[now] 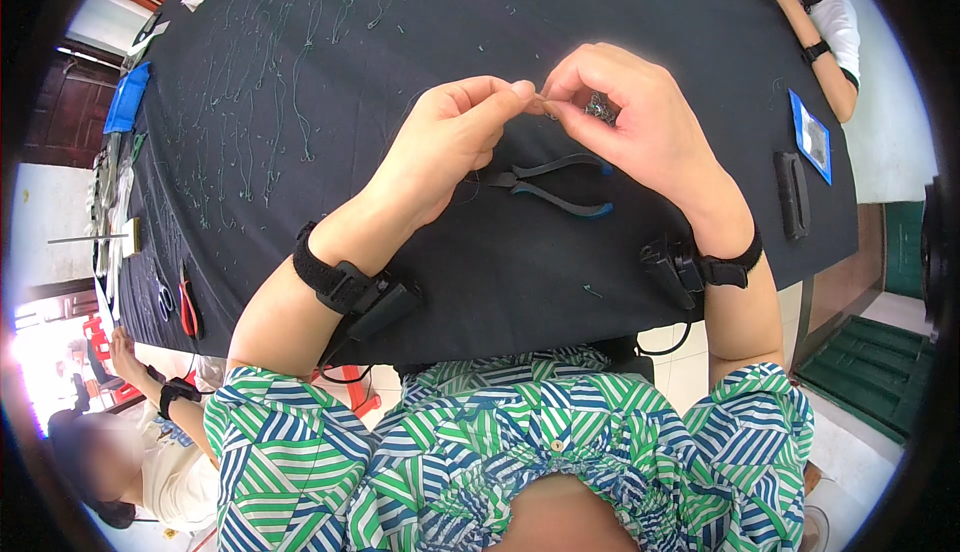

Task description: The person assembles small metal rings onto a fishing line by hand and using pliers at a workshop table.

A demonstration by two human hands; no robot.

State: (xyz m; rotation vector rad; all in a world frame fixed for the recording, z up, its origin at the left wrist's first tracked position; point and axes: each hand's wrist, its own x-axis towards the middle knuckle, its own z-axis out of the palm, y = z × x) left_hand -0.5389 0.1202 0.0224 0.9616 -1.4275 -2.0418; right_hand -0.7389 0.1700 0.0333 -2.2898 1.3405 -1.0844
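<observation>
Above the black cloth, my left hand and my right hand meet fingertip to fingertip. Both are closed in a pinch. Whatever they hold between the tips is too small to make out. A faint thin line curves beside the left hand. Through the gap between my right thumb and forefinger shows a small tangle of fine, shiny pieces; I cannot tell whether it lies on the cloth or in the hand. Just below the hands lies a pair of pliers with dark, blue-tipped handles, its jaws pointing left.
Many thin dark-green strands spread over the black cloth at left. Red-handled pliers and scissors lie near the left edge. A blue-edged packet and a black case lie at right. Other people sit at lower left and upper right.
</observation>
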